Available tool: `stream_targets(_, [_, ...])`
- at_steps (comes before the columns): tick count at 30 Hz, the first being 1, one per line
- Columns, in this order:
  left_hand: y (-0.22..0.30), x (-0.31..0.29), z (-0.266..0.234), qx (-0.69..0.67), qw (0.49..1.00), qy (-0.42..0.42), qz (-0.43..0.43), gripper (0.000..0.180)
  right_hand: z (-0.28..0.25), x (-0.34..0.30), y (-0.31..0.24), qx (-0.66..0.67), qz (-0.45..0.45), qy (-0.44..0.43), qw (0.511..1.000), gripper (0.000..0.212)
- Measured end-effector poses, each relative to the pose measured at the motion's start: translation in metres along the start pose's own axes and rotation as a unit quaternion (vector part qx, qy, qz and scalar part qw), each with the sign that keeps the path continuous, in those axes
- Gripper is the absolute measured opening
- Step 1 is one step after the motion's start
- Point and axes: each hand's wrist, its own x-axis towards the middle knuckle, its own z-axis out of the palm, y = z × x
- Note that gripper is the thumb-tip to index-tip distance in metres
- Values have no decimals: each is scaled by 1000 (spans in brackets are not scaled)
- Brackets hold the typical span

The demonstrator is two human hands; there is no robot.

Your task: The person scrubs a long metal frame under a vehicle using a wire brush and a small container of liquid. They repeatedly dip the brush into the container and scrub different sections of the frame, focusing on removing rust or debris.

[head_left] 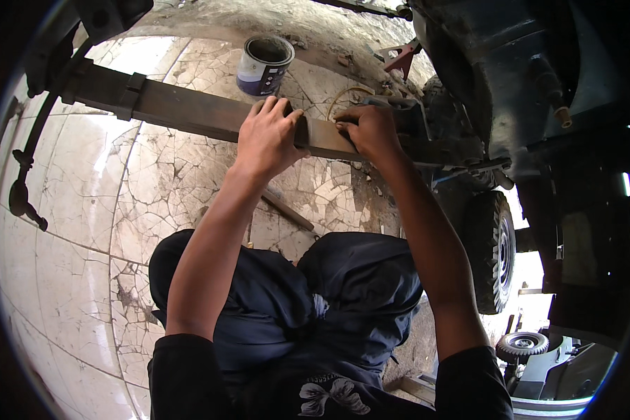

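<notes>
A long, dark leaf spring (182,108) runs crosswise in front of me, with a metal clip (129,96) around its left part. My left hand (267,136) is wrapped over the spring near its middle, fingers on the far side and thumb on the near side. Beside that thumb a dark band (302,131) crosses the spring, partly covered by my fingers. Right of the band, the spring's top has a paler, tan stretch (323,133). My right hand (372,131) is closed at this stretch, thumb and fingertips together. What they pinch, if anything, is too small to make out.
Beyond the spring stands an open paint can (264,64). A red stand (401,59) is at the far right, near a dark vehicle underside (483,42). A tyre (491,252) stands to the right. A bar (287,210) lies on the cracked tile floor (157,178).
</notes>
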Motion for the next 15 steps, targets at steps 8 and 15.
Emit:
stream_targets(8, [-8,-3,3,-14,1000,11,10,71,-25,-42,-9,-21,-1,-55,998,18])
stream_targets(15, [-6,-2,4,-11,1000,-2,-1,70,-19,-36,-13,-20,61,-45,997,19])
